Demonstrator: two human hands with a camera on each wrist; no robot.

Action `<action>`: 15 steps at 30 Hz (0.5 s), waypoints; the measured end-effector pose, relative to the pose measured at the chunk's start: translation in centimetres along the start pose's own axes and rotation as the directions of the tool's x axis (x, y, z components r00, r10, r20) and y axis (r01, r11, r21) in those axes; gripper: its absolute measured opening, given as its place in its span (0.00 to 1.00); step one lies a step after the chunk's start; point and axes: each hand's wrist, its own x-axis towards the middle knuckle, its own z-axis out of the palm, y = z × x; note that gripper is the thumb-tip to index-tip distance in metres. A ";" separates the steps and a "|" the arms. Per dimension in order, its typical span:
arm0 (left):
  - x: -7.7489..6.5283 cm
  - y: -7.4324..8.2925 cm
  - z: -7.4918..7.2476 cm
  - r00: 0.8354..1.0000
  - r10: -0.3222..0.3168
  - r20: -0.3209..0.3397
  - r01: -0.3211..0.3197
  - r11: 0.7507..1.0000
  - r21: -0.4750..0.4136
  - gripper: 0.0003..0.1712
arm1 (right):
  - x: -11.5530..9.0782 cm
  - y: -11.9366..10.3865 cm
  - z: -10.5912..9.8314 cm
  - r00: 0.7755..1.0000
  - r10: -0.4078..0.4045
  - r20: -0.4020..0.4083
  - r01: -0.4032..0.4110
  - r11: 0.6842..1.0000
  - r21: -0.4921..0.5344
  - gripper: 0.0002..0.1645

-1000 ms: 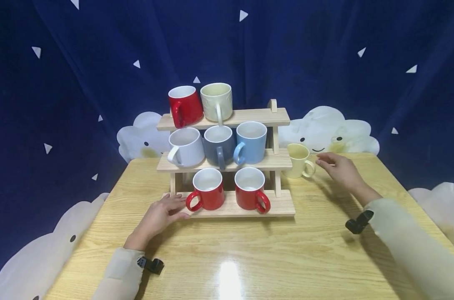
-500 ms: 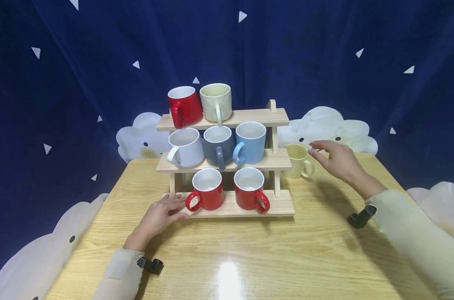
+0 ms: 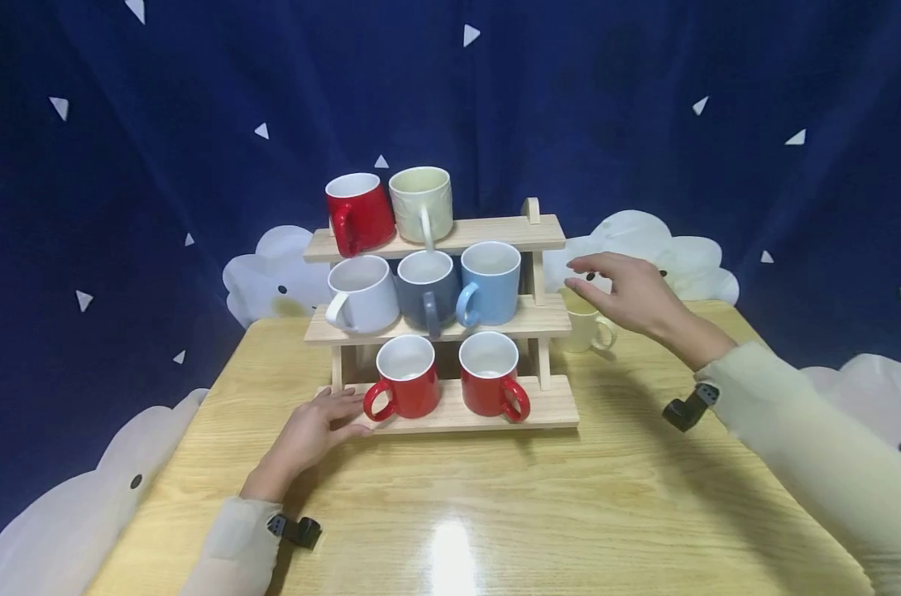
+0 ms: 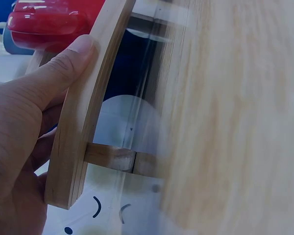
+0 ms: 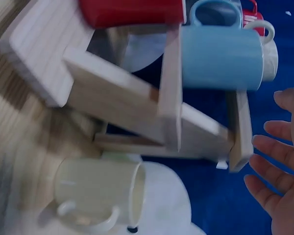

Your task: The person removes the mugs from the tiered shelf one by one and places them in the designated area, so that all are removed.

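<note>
The left hand (image 3: pixel 312 432) gripped the three-tier wooden stand (image 3: pixel 557 404) by its lower left end. The right hand (image 3: pixel 630 296), thumb and fingers parted, held nothing, raised near the pale yellow mug (image 3: pixel 581 335), upright on the table (image 3: pixel 569 505) just right of the stand. The stand bore a red mug (image 3: pixel 368 217) and cream mug (image 3: pixel 418 213) on top, a white mug (image 3: pixel 368 306), slate mug (image 3: pixel 418 296) and light-blue mug (image 3: pixel 496 291) mid-tier, two red mugs (image 3: pixel 418 394) below, white insides showing.

Yellow mug (image 3: pixel 580 333) partly behind right hand (image 3: pixel 629 294)
</note>
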 end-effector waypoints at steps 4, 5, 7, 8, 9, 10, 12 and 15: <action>-0.2 0.0 0.0 1.000 -0.010 0.001 0.010 1.000 -0.006 0.29 | 1.1 -1.4 0.2 1.000 -0.021 0.000 0.021 1.000 0.013 0.26; -0.2 0.0 0.0 1.000 -0.013 0.003 0.013 1.000 -0.005 0.29 | 1.4 -1.7 0.2 1.000 -0.023 0.003 0.023 1.000 0.017 0.27; -0.2 0.0 0.0 1.000 -0.011 0.006 0.011 1.000 -0.003 0.29 | 2.0 -2.4 0.3 1.000 -0.025 0.015 0.024 0.999 0.023 0.28; -0.2 0.0 0.0 1.000 -0.015 0.013 0.015 1.000 -0.003 0.30 | 2.3 -2.7 0.3 0.999 -0.024 0.026 0.023 0.999 0.025 0.29; -0.2 0.0 0.0 1.000 -0.013 0.014 0.013 1.000 -0.003 0.30 | 2.6 -3.1 0.3 0.999 -0.019 0.042 0.018 0.999 0.027 0.30; -0.2 0.0 0.0 1.000 -0.012 0.015 0.012 1.000 -0.003 0.30 | 2.9 -3.4 0.3 0.998 -0.020 0.051 0.019 0.999 0.029 0.31; -0.1 0.0 0.0 1.000 -0.015 0.019 0.015 1.000 -0.007 0.30 | 3.6 -4.0 0.3 0.997 -0.026 0.066 0.024 0.999 0.034 0.32; -0.1 0.0 -0.1 1.000 -0.021 0.016 0.021 1.000 -0.012 0.29 | 4.5 -4.8 0.4 0.996 -0.041 0.074 0.037 0.998 0.052 0.31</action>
